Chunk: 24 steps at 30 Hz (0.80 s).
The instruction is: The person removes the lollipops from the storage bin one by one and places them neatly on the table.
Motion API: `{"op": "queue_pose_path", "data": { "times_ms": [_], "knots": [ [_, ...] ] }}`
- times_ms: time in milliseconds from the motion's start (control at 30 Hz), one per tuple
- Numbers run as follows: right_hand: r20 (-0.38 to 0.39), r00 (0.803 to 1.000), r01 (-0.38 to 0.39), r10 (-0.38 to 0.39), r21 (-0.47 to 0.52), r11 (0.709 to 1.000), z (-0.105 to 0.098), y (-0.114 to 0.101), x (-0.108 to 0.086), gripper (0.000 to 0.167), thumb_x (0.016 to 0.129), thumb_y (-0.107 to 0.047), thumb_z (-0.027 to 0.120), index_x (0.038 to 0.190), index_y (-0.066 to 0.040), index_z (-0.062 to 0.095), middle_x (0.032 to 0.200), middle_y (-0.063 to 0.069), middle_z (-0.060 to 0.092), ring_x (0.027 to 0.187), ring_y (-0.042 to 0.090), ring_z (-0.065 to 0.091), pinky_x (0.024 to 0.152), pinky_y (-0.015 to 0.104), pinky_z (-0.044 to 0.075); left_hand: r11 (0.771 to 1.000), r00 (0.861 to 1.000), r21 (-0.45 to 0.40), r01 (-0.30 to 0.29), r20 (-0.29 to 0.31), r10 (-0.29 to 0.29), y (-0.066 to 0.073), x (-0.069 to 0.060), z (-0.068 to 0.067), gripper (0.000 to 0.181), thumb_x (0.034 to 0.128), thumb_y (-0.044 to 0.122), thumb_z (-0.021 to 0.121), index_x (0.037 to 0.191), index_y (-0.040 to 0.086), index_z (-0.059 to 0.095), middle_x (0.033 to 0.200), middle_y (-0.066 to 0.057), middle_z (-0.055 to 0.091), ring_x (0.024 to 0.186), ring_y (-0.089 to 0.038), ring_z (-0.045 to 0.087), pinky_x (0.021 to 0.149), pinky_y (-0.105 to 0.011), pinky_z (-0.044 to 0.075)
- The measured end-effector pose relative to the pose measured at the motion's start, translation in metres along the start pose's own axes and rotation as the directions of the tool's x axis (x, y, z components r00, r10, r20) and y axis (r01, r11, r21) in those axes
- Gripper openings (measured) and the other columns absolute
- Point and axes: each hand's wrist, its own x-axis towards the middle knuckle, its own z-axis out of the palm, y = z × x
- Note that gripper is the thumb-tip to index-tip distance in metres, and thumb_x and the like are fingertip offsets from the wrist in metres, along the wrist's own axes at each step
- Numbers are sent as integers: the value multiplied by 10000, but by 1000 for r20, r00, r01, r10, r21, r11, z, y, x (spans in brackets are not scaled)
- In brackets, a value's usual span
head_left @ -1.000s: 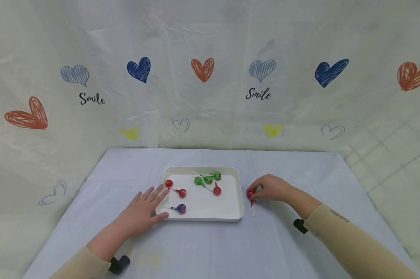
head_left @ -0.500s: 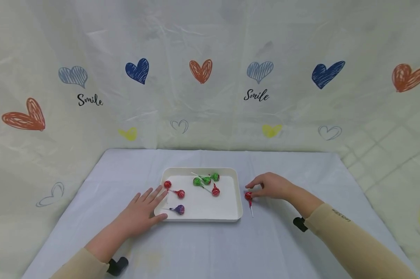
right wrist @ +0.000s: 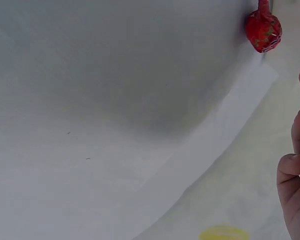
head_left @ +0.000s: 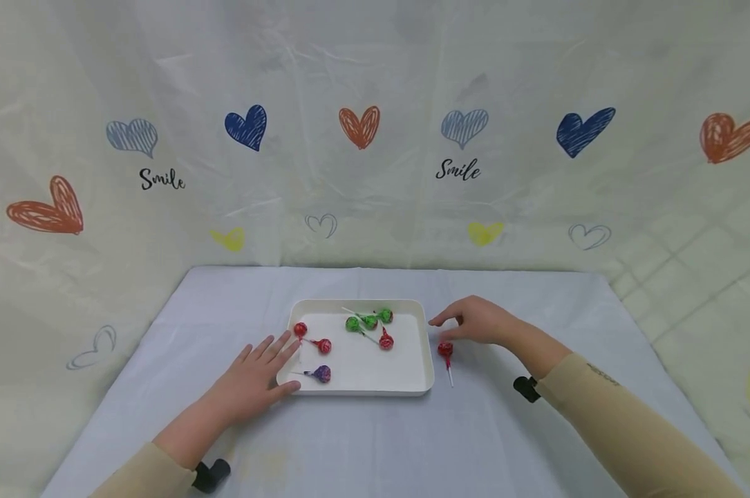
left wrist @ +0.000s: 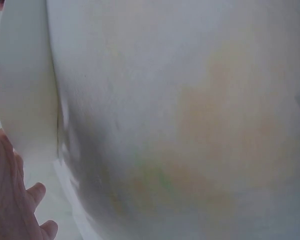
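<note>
My left hand (head_left: 253, 377) lies with spread, straight fingers on the left end of a white tray (head_left: 375, 380). Several wrapped lollipops are in that tray: green ones such as the green lollipop (head_left: 352, 324), red ones such as the red lollipop (head_left: 386, 342), and a purple lollipop (head_left: 322, 373). Outside the tray, just right of it, another red lollipop (head_left: 446, 349) rests on the cloth, its stick toward me. Above it hovers my right hand (head_left: 480, 321), holding nothing, fingers loosely bent. In the right wrist view this red lollipop (right wrist: 263, 31) sits apart from the fingers.
A white cloth (head_left: 362, 443) covers the table. Behind it hangs a pale backdrop (head_left: 406, 194) printed with hearts and the word Smile. A small dark device (head_left: 213, 475) is strapped at the left wrist, and a similar dark device (head_left: 527, 389) at the right.
My right hand has let go of the red lollipop beside the tray and risen a little away from it. The lollipop stays on the cloth. My left hand has kept its place on the tray.
</note>
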Motion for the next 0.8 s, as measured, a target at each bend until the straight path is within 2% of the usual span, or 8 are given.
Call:
{"op": "queue_pose_path", "data": {
  "times_ms": [267,600,700,800],
  "knots": [
    [36,998,49,-48,-28,998,-3,-26,14,325,855,-310,789,1175,-264,754,1153,-38,713,753,135,555,660,300,494,1000,1000,-8,-12,-3,12,0,1,1,866,903,706,494,1591,245,239,1656,-42,168,1486,-397,167,1151,-666,106],
    [49,993,110,-107,-65,992,-2,-48,32,356,839,-337,805,1181,-257,752,1154,-49,717,784,121,570,709,305,501,1000,1000,-3,-14,-12,14,-1,1,0,834,925,655,517,1590,234,241,1660,-32,149,1496,-378,154,1163,-644,112],
    [60,993,104,-99,-93,990,0,-52,36,350,836,-345,806,1175,-270,754,1148,-76,714,853,123,596,755,318,507,1000,1000,-1,-10,-6,10,-1,0,2,835,925,657,512,1592,242,229,1661,-27,143,1499,-373,149,1165,-640,109],
    [79,995,75,-65,-130,989,4,-55,40,341,835,-365,805,1166,-304,755,1154,-119,701,1011,131,617,868,354,512,1000,1000,1,-10,-1,10,-1,0,2,833,928,657,509,1594,248,221,1661,-23,140,1499,-374,148,1166,-638,109]
  ]
}}
